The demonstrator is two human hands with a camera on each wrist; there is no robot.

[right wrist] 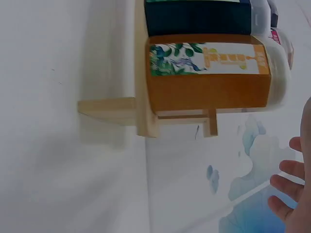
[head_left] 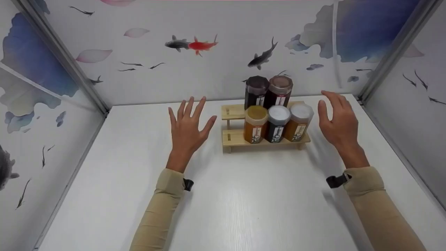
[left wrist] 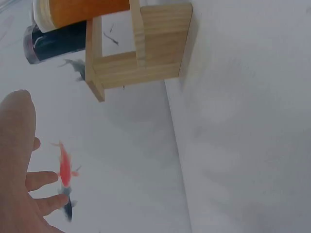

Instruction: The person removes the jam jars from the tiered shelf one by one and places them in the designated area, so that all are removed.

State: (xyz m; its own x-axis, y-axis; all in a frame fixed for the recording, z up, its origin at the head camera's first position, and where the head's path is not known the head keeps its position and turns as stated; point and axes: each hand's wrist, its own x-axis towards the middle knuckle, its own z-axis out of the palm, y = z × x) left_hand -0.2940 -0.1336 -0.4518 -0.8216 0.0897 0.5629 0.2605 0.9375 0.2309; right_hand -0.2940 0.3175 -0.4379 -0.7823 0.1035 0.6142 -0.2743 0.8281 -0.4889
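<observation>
A two-tier wooden rack (head_left: 232, 137) stands toward the back of the white table and carries several jars. On its lower tier are an amber jar with a yellowish lid (head_left: 256, 125), a dark jar with a white lid (head_left: 277, 124) and an amber jar with a white lid (head_left: 298, 122). Two dark jars, one with a black lid (head_left: 257, 91) and one with a brown lid (head_left: 279, 91), stand on the upper tier. My left hand (head_left: 188, 130), fingers spread, hovers left of the rack. To its right is my right hand (head_left: 339, 120), fingers slightly bent, holding nothing.
White panels printed with fish and petals (head_left: 209, 76) enclose the table (head_left: 244, 195) at the back and sides. Metal posts (head_left: 397, 52) stand at the back corners. A black wrist camera (head_left: 337, 181) sits at the right cuff.
</observation>
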